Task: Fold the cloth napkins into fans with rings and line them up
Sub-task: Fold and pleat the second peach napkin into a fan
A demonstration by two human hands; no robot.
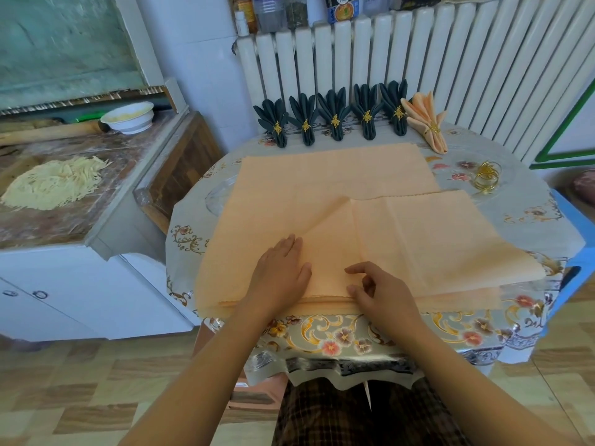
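A stack of peach cloth napkins (322, 181) lies flat on the table. The top napkin (418, 239) is folded over to the right, with a diagonal flap near its left side. My left hand (280, 272) presses flat on the flap's lower left part. My right hand (376, 291) rests at the near edge of the napkin with fingers bent, thumb and forefinger touching the cloth. Along the back stand several dark green fan napkins (335, 117) with gold rings, and one peach fan (428, 123) at the right end. Loose gold rings (486, 175) lie at the right.
The table carries a floral plastic cover (347, 336). A white radiator (418, 59) stands behind it, with bottles on top. To the left, a counter (80, 201) holds shredded food (51, 185) and a white bowl (128, 117).
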